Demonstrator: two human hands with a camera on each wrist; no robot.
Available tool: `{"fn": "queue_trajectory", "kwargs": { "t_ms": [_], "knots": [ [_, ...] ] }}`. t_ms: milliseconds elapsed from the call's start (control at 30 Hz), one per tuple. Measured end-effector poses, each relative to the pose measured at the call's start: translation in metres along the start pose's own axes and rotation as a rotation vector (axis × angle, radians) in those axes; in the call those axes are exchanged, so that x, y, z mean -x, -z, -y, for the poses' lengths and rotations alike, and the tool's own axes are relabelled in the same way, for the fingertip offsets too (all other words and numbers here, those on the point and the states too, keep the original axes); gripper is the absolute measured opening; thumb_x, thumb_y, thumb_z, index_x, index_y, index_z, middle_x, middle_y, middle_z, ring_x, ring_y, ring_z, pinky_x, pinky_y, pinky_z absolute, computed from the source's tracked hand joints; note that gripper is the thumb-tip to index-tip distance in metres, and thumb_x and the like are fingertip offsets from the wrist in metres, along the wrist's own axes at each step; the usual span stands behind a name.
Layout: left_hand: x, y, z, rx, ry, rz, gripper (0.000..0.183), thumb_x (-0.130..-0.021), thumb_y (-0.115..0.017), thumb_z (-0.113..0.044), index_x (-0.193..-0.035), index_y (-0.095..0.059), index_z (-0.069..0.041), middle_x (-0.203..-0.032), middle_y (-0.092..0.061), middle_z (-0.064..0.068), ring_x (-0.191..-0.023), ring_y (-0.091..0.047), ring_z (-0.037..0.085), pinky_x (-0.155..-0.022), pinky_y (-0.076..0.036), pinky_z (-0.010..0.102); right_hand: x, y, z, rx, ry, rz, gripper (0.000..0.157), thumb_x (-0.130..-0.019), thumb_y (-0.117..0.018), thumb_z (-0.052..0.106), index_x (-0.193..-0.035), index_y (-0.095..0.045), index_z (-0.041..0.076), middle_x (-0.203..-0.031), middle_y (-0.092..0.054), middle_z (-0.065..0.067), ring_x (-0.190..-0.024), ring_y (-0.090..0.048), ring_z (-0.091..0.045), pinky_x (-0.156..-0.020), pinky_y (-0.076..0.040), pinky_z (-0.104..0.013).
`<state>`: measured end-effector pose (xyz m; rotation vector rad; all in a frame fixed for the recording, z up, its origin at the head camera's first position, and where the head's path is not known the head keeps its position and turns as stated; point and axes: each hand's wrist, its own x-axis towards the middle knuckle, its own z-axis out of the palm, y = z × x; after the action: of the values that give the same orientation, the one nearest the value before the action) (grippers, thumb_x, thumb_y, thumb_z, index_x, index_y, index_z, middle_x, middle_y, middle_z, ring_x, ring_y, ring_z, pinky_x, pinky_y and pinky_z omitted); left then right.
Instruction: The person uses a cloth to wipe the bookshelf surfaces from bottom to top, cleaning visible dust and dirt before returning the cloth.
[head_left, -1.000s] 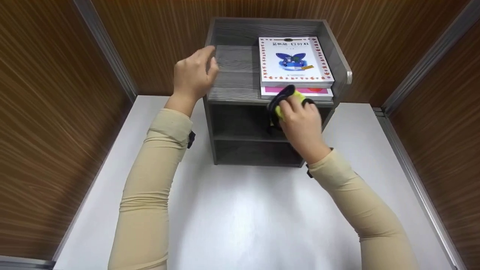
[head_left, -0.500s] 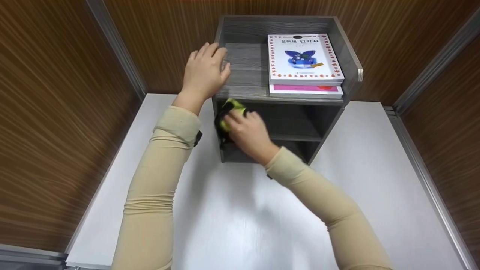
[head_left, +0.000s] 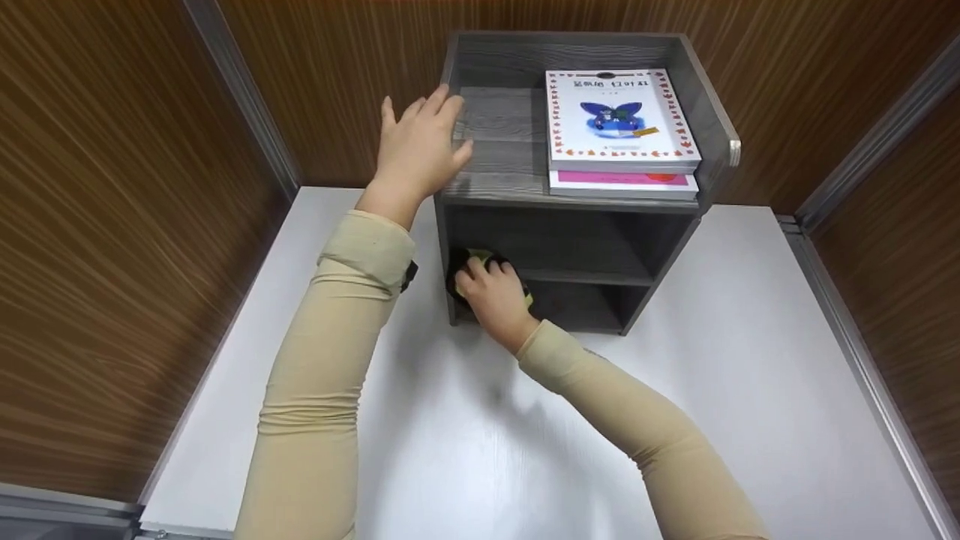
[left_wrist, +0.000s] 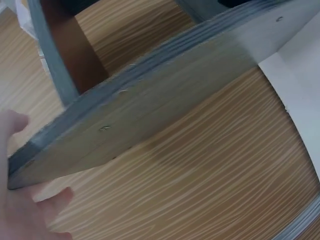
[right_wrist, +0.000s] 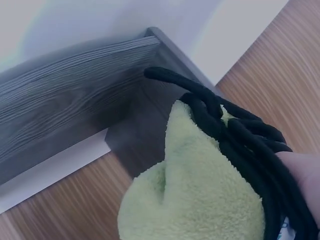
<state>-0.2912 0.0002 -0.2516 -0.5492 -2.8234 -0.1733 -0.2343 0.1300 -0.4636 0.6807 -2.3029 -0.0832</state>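
At the left side panel of the grey wood-grain shelf unit [head_left: 497,114], my left hand [head_left: 420,146] rests with its fingers spread and fairly straight. The left wrist view shows the panel [left_wrist: 150,100] running between the thumb and the other fingers. My right hand [head_left: 496,301] grips a fuzzy yellow-green cleaning cloth [right_wrist: 200,180] with a thick black hem. It holds the cloth at the front left of the lower compartments, near the middle board. Bunched, the cloth hangs beyond the fingers in the right wrist view, and the hand hides part of it.
Stacked books [head_left: 619,124] lie on the right of the unit's top, the upper one with a blue butterfly cover. The unit stands on a white surface [head_left: 480,450], with brown wood-grain walls [head_left: 360,67] behind and on both sides.
My right hand has moved the cloth from the top board's front edge, below the books, leftward and then down to the lower left. My left hand's fingers have spread at the panel.
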Motion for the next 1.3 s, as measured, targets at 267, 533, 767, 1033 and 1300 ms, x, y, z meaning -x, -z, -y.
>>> {"fn": "queue_trajectory", "kwargs": {
  "t_ms": [267, 533, 767, 1033, 1300],
  "knots": [
    [0.001, 0.009, 0.000, -0.015, -0.016, 0.109, 0.068, -0.094, -0.045, -0.046, -0.151, -0.014, -0.023, -0.156, -0.003, 0.003, -0.141, 0.002, 0.027, -0.108, 0.003, 0.056, 0.043, 0.016, -0.049, -0.059, -0.107, 0.025, 0.023, -0.070, -0.073, 0.007, -0.090, -0.063, 0.008, -0.096, -0.059, -0.014, -0.065, -0.055, -0.034, -0.056, -0.043, -0.045],
    [0.002, 0.012, 0.002, 0.009, -0.023, 0.131, 0.068, -0.095, -0.045, -0.043, -0.151, -0.012, -0.024, -0.156, -0.002, 0.005, -0.141, 0.005, 0.027, -0.109, -0.002, 0.054, 0.093, 0.037, -0.107, -0.073, -0.207, -0.001, 0.024, -0.068, -0.077, 0.003, -0.085, -0.060, 0.006, -0.087, -0.056, -0.017, -0.061, -0.051, -0.039, -0.052, -0.040, -0.049],
    [0.001, 0.013, 0.003, -0.007, -0.038, 0.141, 0.070, -0.094, -0.046, -0.044, -0.151, -0.011, -0.022, -0.155, 0.007, 0.007, -0.140, 0.011, 0.027, -0.109, -0.001, 0.054, 0.124, 0.049, -0.140, -0.053, -0.289, -0.033, 0.024, -0.065, -0.075, -0.001, -0.082, -0.059, 0.004, -0.085, -0.055, -0.018, -0.058, -0.048, -0.039, -0.051, -0.038, -0.050],
    [-0.001, 0.008, -0.002, 0.013, -0.045, 0.116, 0.073, -0.094, -0.049, -0.042, -0.151, -0.007, -0.024, -0.152, 0.022, 0.011, -0.140, 0.013, 0.028, -0.109, -0.004, 0.055, 0.140, 0.057, -0.149, -0.010, -0.316, 0.012, 0.022, -0.068, -0.074, 0.000, -0.082, -0.057, 0.003, -0.089, -0.053, -0.018, -0.056, -0.048, -0.038, -0.051, -0.037, -0.048],
    [0.004, 0.010, 0.000, 0.043, -0.044, 0.086, 0.079, -0.093, -0.051, -0.040, -0.150, 0.002, -0.027, -0.148, 0.033, 0.009, -0.140, 0.008, 0.029, -0.108, -0.009, 0.057, 0.130, 0.058, -0.143, 0.024, -0.290, 0.043, 0.026, -0.067, -0.078, 0.003, -0.080, -0.056, 0.002, -0.083, -0.053, -0.019, -0.057, -0.048, -0.037, -0.052, -0.039, -0.048]
  ]
}}
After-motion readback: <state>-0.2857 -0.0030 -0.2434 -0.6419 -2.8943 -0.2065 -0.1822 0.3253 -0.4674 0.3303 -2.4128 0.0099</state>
